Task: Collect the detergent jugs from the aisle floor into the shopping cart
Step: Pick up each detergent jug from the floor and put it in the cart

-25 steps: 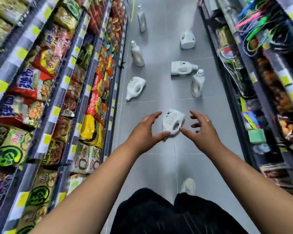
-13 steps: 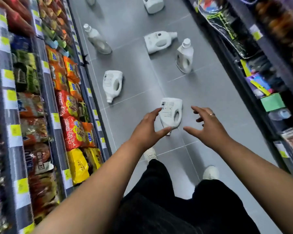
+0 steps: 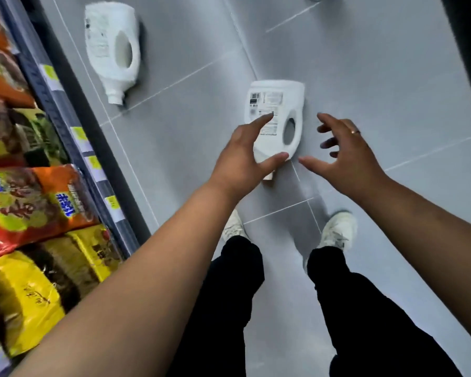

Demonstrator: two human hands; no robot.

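Observation:
A white detergent jug [image 3: 276, 110] lies flat on the grey tiled floor, label up, its neck pointing toward me. My left hand [image 3: 245, 156] hovers over its left side with fingers spread, thumb across its lower end; I cannot tell whether it touches. My right hand [image 3: 343, 156], wearing a ring, is open just right of the jug, apart from it. A second white jug [image 3: 112, 47] lies on its side farther left, near the shelf. No shopping cart is in view.
A shelf unit [image 3: 74, 126] full of orange, red and yellow snack bags [image 3: 30, 202] runs along the left. My two white shoes [image 3: 337, 229] and black trousers stand just behind the near jug. A dark shelf base edges the top right.
The view has tilted down and closed in on the near jug; the farther jugs have left the frame. Both hands have dropped lower, around the jug.

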